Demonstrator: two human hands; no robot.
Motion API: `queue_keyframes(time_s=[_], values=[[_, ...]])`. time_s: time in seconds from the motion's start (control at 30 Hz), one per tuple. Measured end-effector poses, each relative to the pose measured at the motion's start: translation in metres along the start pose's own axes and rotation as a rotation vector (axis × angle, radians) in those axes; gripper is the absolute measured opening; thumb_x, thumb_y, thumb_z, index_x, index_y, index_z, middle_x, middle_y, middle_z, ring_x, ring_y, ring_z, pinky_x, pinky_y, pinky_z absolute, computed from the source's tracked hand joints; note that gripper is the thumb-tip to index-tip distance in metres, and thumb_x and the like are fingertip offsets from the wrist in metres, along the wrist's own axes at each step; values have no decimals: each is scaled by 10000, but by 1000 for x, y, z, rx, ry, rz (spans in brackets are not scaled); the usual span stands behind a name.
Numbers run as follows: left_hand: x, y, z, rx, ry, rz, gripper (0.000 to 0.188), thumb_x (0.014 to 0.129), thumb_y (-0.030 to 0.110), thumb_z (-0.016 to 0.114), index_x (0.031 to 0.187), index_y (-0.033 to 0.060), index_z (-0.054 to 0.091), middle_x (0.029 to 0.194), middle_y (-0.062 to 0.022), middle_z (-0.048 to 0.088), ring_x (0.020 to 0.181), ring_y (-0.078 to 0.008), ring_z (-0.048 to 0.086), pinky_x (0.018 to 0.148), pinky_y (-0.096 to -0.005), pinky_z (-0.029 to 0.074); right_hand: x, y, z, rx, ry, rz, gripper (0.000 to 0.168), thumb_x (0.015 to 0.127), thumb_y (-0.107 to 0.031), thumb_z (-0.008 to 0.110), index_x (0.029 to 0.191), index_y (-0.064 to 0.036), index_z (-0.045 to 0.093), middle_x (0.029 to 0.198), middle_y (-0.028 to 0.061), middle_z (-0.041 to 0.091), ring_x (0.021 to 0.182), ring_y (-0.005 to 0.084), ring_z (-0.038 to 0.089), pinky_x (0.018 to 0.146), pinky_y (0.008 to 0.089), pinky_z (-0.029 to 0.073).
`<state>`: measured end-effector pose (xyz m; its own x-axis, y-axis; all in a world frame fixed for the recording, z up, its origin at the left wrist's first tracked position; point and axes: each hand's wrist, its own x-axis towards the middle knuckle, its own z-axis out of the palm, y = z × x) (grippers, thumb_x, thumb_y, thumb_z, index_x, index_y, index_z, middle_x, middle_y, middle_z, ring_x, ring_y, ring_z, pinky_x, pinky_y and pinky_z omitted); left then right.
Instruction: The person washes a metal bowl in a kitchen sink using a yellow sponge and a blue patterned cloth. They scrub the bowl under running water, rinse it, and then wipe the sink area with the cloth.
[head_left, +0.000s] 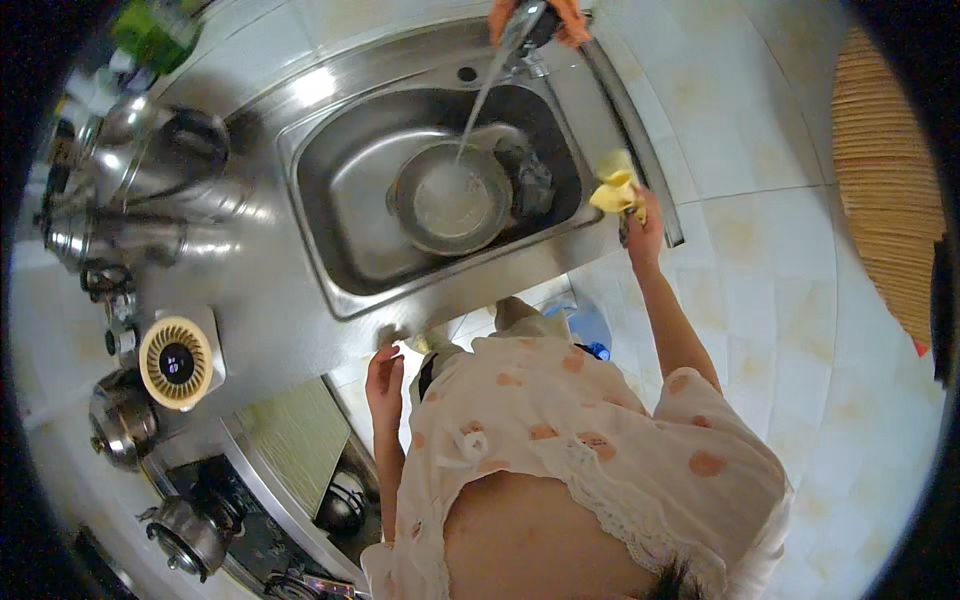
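My right hand (646, 229) is raised beside the right end of the steel sink and grips a yellow cloth (616, 191), slightly blurred. At the near edge of the counter is my left hand (386, 379), fingers partly curled, with nothing plainly held. Water runs from the faucet (525, 37) into a round metal pan (456, 199) lying in the sink (352, 180). A dark, crumpled plastic-like item (534, 180) rests against the pan's right side. An orange cloth (574, 22) hangs around the faucet.
Steel pots and kettles (165, 146) stand on the left of the steel counter (262, 330). A small round fan-like device (177, 364) sits nearer. Below left are a lidded pot (196, 538) on the stove and a pale board (300, 442). A blue container (589, 326) is under the counter.
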<state>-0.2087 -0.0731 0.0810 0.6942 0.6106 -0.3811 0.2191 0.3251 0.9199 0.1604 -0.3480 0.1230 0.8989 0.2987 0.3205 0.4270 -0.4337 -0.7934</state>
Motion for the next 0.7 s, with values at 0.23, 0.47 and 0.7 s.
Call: queue_keyframes(time_s=[0.23, 0.47, 0.7], values=[[37, 29, 110, 55, -50, -26, 245, 804, 34, 505, 1048, 14, 480, 1038, -66, 514, 975, -151, 478, 872, -278, 361, 86, 118, 45, -614, -172, -298, 407, 684, -76, 533, 1088, -130, 519, 1195, 152, 403, 1072, 335, 384, 879, 411, 326], [49, 28, 162, 255, -91, -120, 332, 800, 72, 527, 1119, 34, 444, 1057, -78, 527, 974, -152, 501, 831, -267, 395, 155, 89, 71, -732, -279, -364, 467, 657, -40, 550, 1109, -132, 478, 1149, 170, 437, 1067, 354, 391, 865, 430, 335], [103, 29, 199, 6, -158, -88, 407, 811, 164, 532, 1178, 60, 388, 1096, -72, 499, 954, -159, 502, 806, -289, 406, 129, 0, 16, 94, -177, 167, 240, 814, -67, 489, 1052, -40, 473, 960, 80, 553, 876, 170, 532, 786, 266, 404]])
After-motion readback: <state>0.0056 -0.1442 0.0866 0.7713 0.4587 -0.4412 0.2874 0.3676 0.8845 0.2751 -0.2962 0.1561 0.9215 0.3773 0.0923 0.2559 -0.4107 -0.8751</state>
